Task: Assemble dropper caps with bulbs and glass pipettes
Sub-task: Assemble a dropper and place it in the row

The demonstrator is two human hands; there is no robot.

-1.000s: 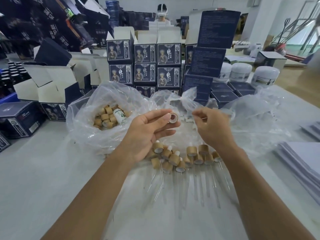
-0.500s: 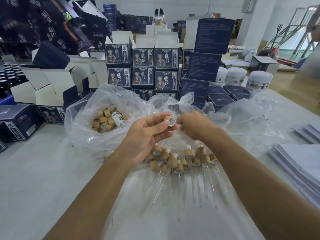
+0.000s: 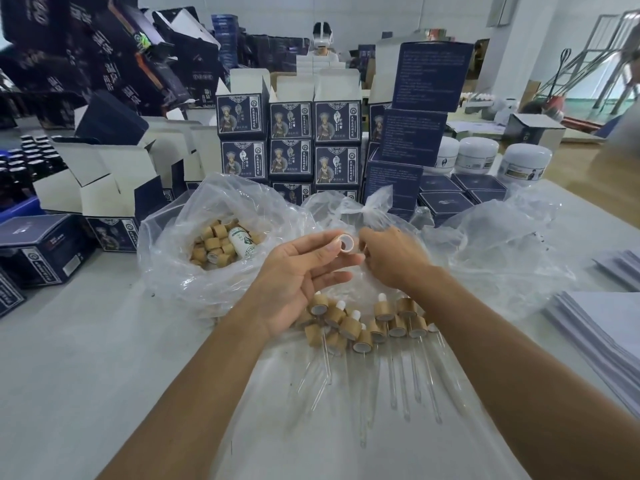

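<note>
A wooden dropper cap [image 3: 345, 243] is pinched at the fingertips of the left hand [image 3: 298, 276], its open end turned toward the camera, above the surface [image 3: 86, 358]. The right hand [image 3: 393, 258] is held just beside it, fingers curled (what they hold cannot be told). Assembled droppers [image 3: 374, 327] lie below, pipettes pointing toward the person.

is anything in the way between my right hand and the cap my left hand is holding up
Nothing visible. The right hand sits just right of the cap pinched in the left hand, only a small open gap between them.
</note>
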